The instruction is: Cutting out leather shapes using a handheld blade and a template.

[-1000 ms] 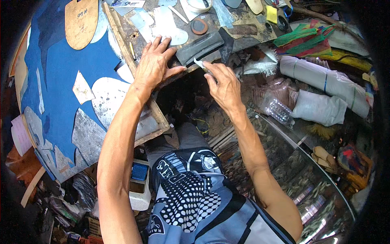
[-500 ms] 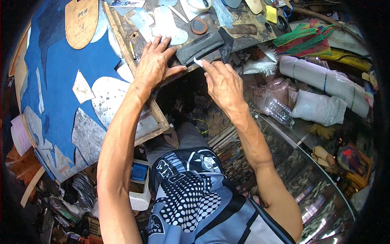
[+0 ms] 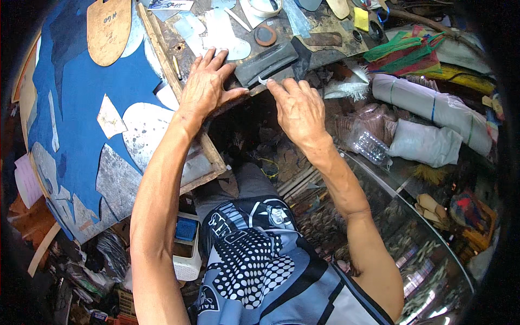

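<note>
My left hand lies with its fingers spread on the worn wooden workbench, its thumb stretched toward the near end of a long dark grey block. Close to the bench's front edge, my right hand is closed, thumb and index finger pinching a small pale pointed piece. Only its tip shows beside the block's lower side; the rest is hidden in the hand, so I cannot tell its kind. A black scrap of sheet lies at the block's far right end.
Left of the bench, blue sheet material carries cut pieces and a tan sole-shaped template. A round brown-topped disc, a tape roll and a yellow pad sit farther back. At right are wrapped rolls and a glass-topped case.
My right hand has shifted very slightly, and its index finger has drawn back a little from the pale tip. My left hand keeps its place.
</note>
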{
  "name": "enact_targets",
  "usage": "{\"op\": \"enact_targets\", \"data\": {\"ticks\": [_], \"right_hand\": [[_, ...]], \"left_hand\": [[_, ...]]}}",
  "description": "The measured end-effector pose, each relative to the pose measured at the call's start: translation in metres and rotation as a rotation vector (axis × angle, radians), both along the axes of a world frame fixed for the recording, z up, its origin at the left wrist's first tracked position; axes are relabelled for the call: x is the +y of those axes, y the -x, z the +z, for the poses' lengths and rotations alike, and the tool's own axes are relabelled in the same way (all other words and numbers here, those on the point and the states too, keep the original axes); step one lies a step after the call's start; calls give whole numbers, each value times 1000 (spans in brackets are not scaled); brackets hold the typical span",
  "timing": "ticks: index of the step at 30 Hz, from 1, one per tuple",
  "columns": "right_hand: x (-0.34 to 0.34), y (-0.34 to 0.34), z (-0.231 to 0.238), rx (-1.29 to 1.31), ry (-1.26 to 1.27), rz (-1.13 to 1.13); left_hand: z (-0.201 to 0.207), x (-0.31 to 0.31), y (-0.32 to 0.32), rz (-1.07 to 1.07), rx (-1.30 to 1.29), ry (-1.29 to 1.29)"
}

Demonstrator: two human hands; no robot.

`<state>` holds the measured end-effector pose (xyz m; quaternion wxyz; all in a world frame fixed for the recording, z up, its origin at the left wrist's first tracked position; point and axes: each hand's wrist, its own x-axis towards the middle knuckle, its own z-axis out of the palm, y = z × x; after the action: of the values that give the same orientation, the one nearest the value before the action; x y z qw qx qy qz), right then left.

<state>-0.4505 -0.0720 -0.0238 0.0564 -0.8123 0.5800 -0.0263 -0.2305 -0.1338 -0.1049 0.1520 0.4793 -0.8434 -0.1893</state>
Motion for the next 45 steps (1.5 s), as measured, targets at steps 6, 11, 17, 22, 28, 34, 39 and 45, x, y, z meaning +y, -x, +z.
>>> {"op": "enact_targets", "data": {"ticks": [6,11,17,22,28,34,39,45], "right_hand": [[3,6,-4,-57,20,-10],[10,12,-20,-582,-72,-251],[10,25,-41,-894,-243,-530],[-4,51,-51,-891,-94,-604],[-89,174,-39,-640,74,-741],[-141,249,-37,162,102,-572],[-154,253,-49,286,29,-498],[-156,252,-60,247,62,-487]], "left_hand": [[3,-1,0,-16,18,2],[4,0,0,-5,10,-53],[7,-3,3,-12,18,-46],[10,-4,3,-9,42,-57],[8,-2,5,-31,67,-57],[12,-2,3,-12,9,-69],[13,-4,4,-6,2,-88],[15,-3,4,-1,-5,-107]]}}
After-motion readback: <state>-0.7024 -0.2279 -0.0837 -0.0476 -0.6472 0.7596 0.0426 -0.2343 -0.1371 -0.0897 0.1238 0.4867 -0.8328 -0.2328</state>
